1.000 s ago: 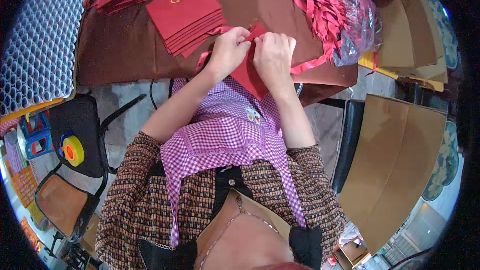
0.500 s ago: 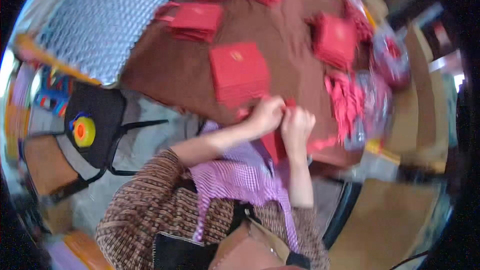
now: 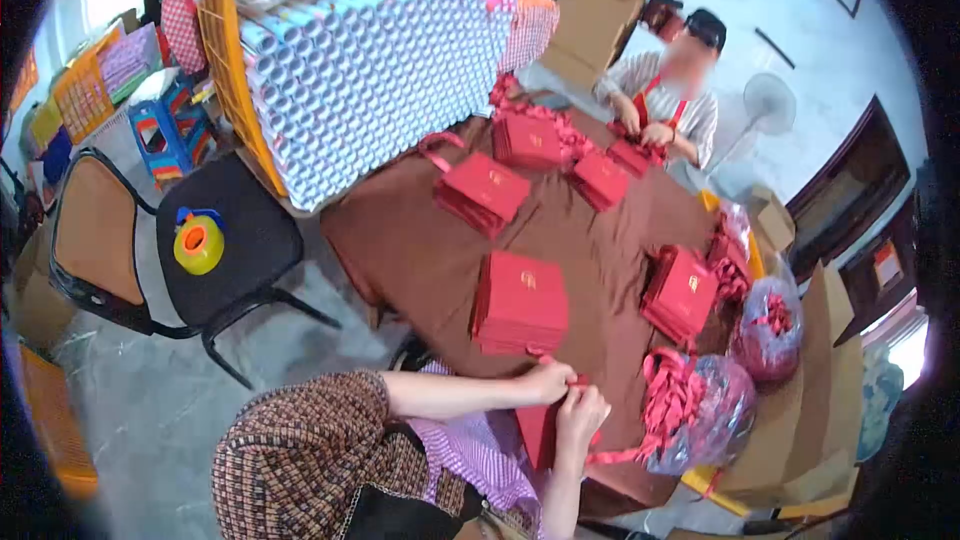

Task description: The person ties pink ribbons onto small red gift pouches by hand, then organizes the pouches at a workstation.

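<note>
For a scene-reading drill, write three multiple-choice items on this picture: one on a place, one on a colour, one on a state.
1. Where does the yellow tape roll lie? A on the floor; B on the black chair; C on a cardboard box.
2. What colour is the table top? A white; B green; C brown.
3. What are the left hand and right hand doing? A both gripping a red paper bag; B resting empty; C lifting the tape roll.
B: the roll sits on the chair's seat. C: the bare surface is brown. A: both hands close on the bag at the table's edge.
</note>
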